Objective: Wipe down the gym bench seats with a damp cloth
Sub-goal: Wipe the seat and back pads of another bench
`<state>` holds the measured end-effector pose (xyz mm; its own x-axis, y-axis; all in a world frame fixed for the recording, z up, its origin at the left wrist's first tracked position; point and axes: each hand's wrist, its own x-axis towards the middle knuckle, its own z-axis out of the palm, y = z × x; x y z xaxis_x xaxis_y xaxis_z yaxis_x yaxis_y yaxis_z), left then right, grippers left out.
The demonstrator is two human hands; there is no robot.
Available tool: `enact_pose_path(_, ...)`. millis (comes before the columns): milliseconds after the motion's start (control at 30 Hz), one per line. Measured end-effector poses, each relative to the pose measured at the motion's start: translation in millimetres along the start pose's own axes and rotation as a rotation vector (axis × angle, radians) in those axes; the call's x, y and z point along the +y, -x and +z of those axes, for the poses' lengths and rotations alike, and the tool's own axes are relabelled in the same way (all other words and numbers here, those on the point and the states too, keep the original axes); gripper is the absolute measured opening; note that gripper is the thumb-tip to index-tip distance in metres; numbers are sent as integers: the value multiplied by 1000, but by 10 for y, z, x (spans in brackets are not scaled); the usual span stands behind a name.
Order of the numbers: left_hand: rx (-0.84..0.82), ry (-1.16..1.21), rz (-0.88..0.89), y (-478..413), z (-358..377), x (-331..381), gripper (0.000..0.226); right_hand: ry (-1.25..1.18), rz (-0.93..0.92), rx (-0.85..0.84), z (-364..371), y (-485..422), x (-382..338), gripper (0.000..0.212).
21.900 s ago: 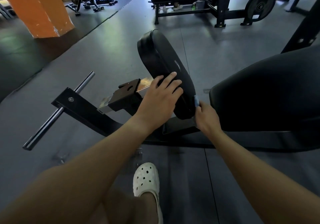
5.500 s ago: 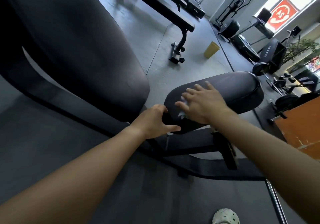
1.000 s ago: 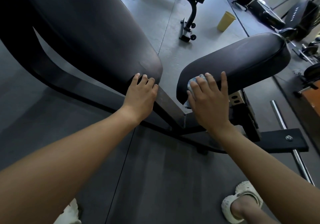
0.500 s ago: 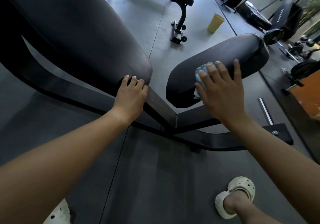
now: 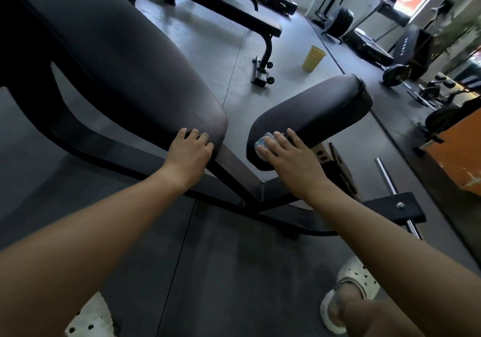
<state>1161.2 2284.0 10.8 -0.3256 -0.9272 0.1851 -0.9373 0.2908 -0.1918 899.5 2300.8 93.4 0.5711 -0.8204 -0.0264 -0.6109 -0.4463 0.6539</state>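
A black padded seat (image 5: 317, 107) stands tilted at the centre right on a black steel frame (image 5: 260, 193). My right hand (image 5: 289, 157) presses a small light-blue cloth (image 5: 261, 143) flat against the seat's near lower edge, fingers straight over it. Only the cloth's left part shows past my fingers. The long black back pad (image 5: 117, 58) fills the upper left. My left hand (image 5: 190, 152) rests on its near corner, fingertips laid over the edge.
A yellow cup (image 5: 313, 58) stands on the grey floor beyond the seat. A flat bench (image 5: 234, 16) with wheels is further back. A chrome bar (image 5: 390, 180) sticks out at the right, beside an orange block (image 5: 458, 154). My feet in white clogs (image 5: 346, 295) are below.
My right hand has slid the cloth back down the seat from its middle to the near lower edge. My left hand stays on the back pad's corner.
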Motion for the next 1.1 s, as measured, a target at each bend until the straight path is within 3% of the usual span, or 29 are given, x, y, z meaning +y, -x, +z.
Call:
enact_pose_path(167,-25,-13,-45,108,-212,-151,33,-235,141,69,-158,-120,11,59)
enact_pose_path(300,-24,-76,-33,230,-307,-288,36,-692,293,250,-208,-229,-248,41)
enact_pose_path(467,-53,-154,-28,273,-530,-509,51,-1111,334,236,-202,-535,-650,31)
enact_pose_path(800,-8,-154,78,44,-355,-855,60,-1442,545,320,-59,-1430,-929,39)
enact_pose_path(967,-5,-90,67,11,-303,-1121,68,-1403,313,340,-89,-1750,-1306,48)
enact_pose_path(1100,40,-63,113,38,-261,-1212,64,-1338,287,364,148,-1727,-1334,50)
